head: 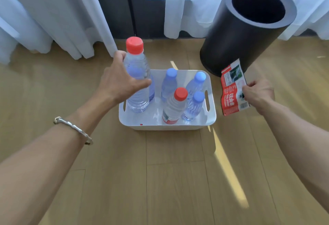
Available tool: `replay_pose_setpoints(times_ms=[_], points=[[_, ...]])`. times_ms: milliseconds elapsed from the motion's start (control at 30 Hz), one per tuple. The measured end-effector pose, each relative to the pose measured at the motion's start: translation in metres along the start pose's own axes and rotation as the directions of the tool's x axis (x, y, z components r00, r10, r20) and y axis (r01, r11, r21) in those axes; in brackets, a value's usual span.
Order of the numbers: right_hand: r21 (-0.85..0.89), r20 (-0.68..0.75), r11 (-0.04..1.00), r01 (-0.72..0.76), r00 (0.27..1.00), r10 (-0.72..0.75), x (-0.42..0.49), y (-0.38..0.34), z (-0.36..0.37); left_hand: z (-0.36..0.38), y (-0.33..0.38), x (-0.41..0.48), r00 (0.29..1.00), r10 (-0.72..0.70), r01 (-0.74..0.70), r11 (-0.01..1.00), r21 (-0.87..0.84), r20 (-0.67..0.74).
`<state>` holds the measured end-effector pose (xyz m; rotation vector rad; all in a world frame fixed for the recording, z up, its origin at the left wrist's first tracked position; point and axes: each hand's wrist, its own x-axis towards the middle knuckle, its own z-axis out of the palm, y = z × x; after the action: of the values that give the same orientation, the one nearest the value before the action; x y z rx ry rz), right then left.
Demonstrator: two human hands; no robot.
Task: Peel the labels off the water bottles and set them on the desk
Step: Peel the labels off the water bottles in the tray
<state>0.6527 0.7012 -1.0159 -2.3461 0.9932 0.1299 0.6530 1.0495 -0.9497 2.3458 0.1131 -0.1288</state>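
My left hand (119, 82) grips a bare, label-free water bottle with a red cap (136, 75), held upright over the left end of a white basket (167, 127). My right hand (258, 91) pinches a peeled red and white label (231, 87) to the right of the basket. Inside the basket stand a red-capped bottle that still wears its red label (175, 107) and three blue-capped bottles (169, 84) without labels. A further blue-tinted bottle is partly hidden behind the one I hold.
A tall black cylindrical bin (249, 23) stands open at the back right, close behind the label. White curtains (58, 15) hang along the back. Wooden floor (160, 180) spreads out in front of the basket, with a strip of sunlight on it.
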Motion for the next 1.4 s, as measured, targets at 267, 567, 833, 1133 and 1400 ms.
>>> replay_pose_setpoints(times_ms=[267,567,833,1133,1400], points=[[-0.125,0.237,0.987,-0.097,0.964,0.125,-0.005,0.023,0.028,0.021,-0.032,-0.014,0.983,-0.014,0.015,1.0,-0.002,0.182],[-0.236,0.242,0.968,-0.087,0.959,0.145,-0.011,0.01,0.028,0.031,-0.058,-0.028,0.951,-0.031,0.002,0.996,0.094,0.308],[0.104,0.008,0.907,0.407,0.912,-0.41,-0.026,-0.073,0.013,0.027,-0.061,-0.023,0.938,-0.035,-0.008,0.992,0.123,0.344],[-0.282,0.769,0.703,0.653,0.592,-0.24,-0.094,-0.157,-0.001,0.013,-0.053,-0.022,0.943,-0.047,0.02,0.996,0.083,0.331],[-0.402,0.705,0.541,0.739,0.627,-0.331,-0.111,-0.138,0.033,0.006,-0.024,-0.021,0.968,0.144,-0.156,0.987,0.039,0.208]])
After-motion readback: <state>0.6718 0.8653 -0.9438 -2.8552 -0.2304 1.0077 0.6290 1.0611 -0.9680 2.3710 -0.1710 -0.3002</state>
